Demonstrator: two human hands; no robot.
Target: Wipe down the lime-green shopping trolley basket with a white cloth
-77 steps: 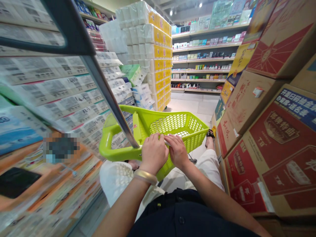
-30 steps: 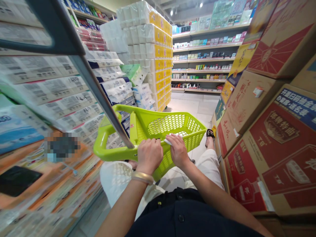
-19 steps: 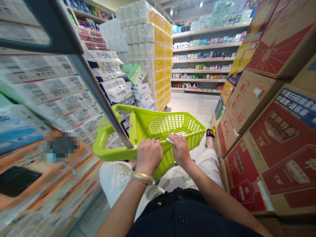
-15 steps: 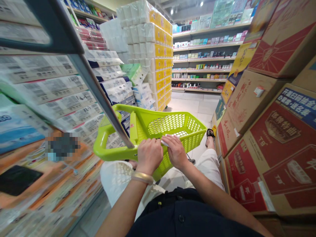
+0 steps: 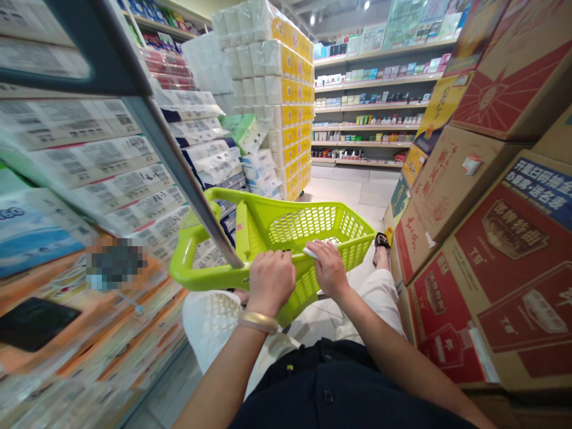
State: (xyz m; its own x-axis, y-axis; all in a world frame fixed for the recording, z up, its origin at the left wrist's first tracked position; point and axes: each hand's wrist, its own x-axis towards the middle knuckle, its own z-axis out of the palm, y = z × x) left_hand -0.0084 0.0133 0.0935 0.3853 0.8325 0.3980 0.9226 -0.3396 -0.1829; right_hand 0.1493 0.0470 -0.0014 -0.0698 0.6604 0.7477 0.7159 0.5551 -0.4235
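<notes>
A lime-green plastic shopping basket (image 5: 308, 221) with a meshed wall stands in front of me, between my legs. My left hand (image 5: 271, 280), with a gold bangle (image 5: 258, 322) at the wrist, is closed round the basket's near rim. Farther right along the same rim, my right hand (image 5: 328, 268) presses a small white cloth or tissue (image 5: 309, 253) against the edge, fingers bent over it. The inside of the basket shows only its mesh floor and walls. A grey metal pole (image 5: 192, 179) slants up from its left end to a dark handle (image 5: 111, 53).
Stacked tissue packs (image 5: 107, 149) line the left, with a phone (image 5: 38, 322) lying on an orange pack. Yellow-and-white paper rolls (image 5: 286, 95) rise behind. Cardboard cartons (image 5: 500, 250) close in on the right. Shelves of small boxed goods (image 5: 366, 101) stand at the far end beyond the tiled floor (image 5: 357, 187).
My right hand has slid a short way right along the basket rim with the white cloth or tissue. My left hand keeps its place on the rim.
</notes>
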